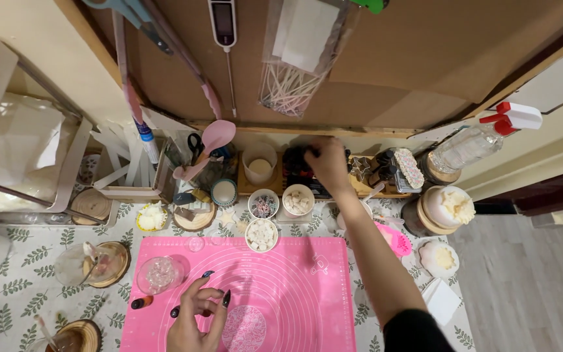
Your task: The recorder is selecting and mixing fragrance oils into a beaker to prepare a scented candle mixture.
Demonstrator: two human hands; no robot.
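My right hand point(326, 163) reaches to the back of the table and closes its fingers around a small dark item point(300, 160) on the wooden rack point(373, 190); what the item is cannot be made out. My left hand point(193, 317), with dark nails, rests on the pink silicone mat point(281, 287) with fingers spread and holds nothing. It lies beside a round patterned disc point(244, 328) and near a small clear glass bowl point(159, 274).
Small white bowls of pieces point(261, 234) stand at the mat's far edge. A spray bottle point(483, 137) and jars point(447, 207) are at right, a pink spoon point(213, 142) and tool cup at left, wooden coasters point(109, 264) beside the mat. A thermometer point(224, 26) hangs on the cardboard wall.
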